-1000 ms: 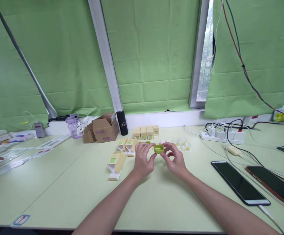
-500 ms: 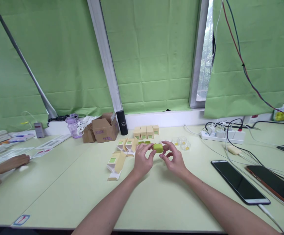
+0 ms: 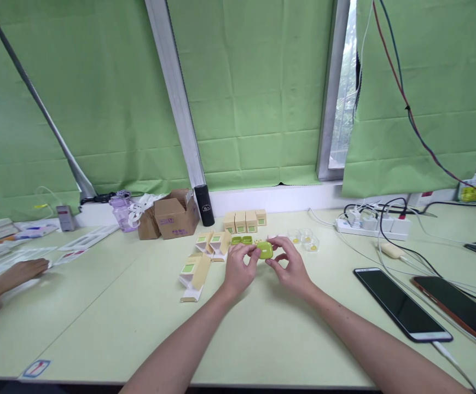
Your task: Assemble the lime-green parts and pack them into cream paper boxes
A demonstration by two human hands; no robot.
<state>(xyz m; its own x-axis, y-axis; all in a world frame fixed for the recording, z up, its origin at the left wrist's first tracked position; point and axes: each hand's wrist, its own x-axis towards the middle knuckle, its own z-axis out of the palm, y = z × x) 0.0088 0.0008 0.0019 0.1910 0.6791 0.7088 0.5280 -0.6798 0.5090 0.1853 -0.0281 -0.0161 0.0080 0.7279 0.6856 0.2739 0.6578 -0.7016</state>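
Note:
Just above the table, my left hand [image 3: 240, 269] pinches a small glossy green case [image 3: 266, 250] at its left side, thumb against fingers. On the other side, my right hand [image 3: 292, 268] is closed at the case's right edge, index finger near the top and thumb below. Behind the hands lies an open green case [image 3: 241, 240] with two hollows. To the left are opened cream cartons with green labels, the nearest carton [image 3: 196, 273] lying with its flap out. Clear round containers [image 3: 305, 238] with yellow bits stand right of my right hand.
Closed small boxes [image 3: 240, 221] line up at the back. Farther left are a cardboard box [image 3: 176, 216], a black cylinder [image 3: 204, 205] and a purple bottle [image 3: 122, 212]. Phones [image 3: 402, 303], cables and a power strip [image 3: 372, 227] occupy the right. A co-worker's hand [image 3: 28, 268] rests far left.
The green case has tilted between my fingers, so its broad rounded face shows more. More of the open green case behind it is visible. My arms stay nearly in place.

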